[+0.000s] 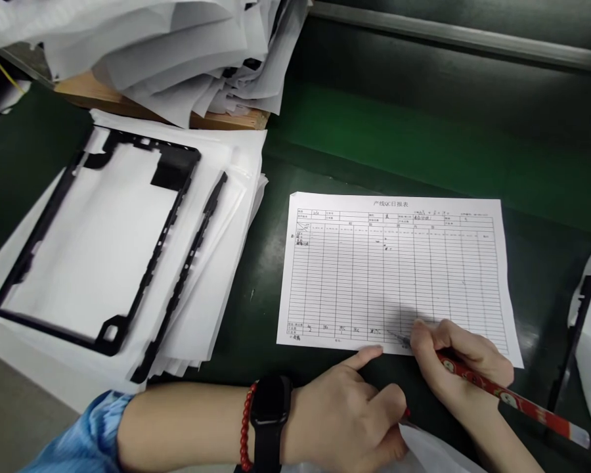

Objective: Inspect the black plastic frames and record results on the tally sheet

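On the dark green worktop (263, 263), the right hand (463, 361) gripped a red patterned pen (534, 408), its tip at the bottom rows of a printed form (345, 289). A few handwritten entries stood there and near the top. The left hand (347, 414) lay at the form's lower edge, one finger extended, the others curled by a small red thing mostly hidden. That wrist wore a black watch (270, 401) and a red bead bracelet (247, 427). Leftward, a black frame (172, 167) and a narrow black strip (186, 268) lay on stacked white sheets (217, 315); behind, more sheets (192, 56) covered a wooden board (246, 120).
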### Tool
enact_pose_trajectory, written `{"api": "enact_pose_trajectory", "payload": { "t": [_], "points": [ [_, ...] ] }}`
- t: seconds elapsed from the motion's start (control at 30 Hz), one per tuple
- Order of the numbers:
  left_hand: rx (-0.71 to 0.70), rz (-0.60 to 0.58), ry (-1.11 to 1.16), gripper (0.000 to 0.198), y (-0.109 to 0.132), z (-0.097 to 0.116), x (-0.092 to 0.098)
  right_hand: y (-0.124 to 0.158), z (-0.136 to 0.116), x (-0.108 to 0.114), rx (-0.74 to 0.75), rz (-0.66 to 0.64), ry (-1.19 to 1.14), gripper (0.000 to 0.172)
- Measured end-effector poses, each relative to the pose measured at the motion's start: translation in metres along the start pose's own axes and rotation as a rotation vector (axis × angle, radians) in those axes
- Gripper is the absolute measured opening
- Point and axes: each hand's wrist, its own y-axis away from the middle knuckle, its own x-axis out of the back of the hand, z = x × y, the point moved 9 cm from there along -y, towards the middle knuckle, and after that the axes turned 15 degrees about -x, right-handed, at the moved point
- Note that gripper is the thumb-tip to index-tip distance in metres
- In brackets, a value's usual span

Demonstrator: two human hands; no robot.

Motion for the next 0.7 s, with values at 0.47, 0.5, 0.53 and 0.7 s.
{"api": "enact_pose_trajectory", "payload": {
  "t": [0.47,0.5,0.53,0.7],
  "points": [
    [-0.013,0.164,-0.116,0.061,-0.007,0.001,0.017,-0.008,0.006,0.009,-0.134,0.056,-0.101,0.043],
    [-0.015,0.167,-0.118,0.060,-0.008,0.001,0.018,-0.007,0.008,0.009,-0.167,0.056,-0.130,0.038],
    [-0.019,0.172,-0.123,0.060,-0.008,0.002,0.019,-0.007,0.009,0.007,-0.189,0.044,-0.156,0.033],
    [-0.022,0.206,-0.162,0.060,-0.011,0.001,0.024,-0.004,0.005,0.005,-0.144,0.032,-0.117,0.044]
  ]
}}
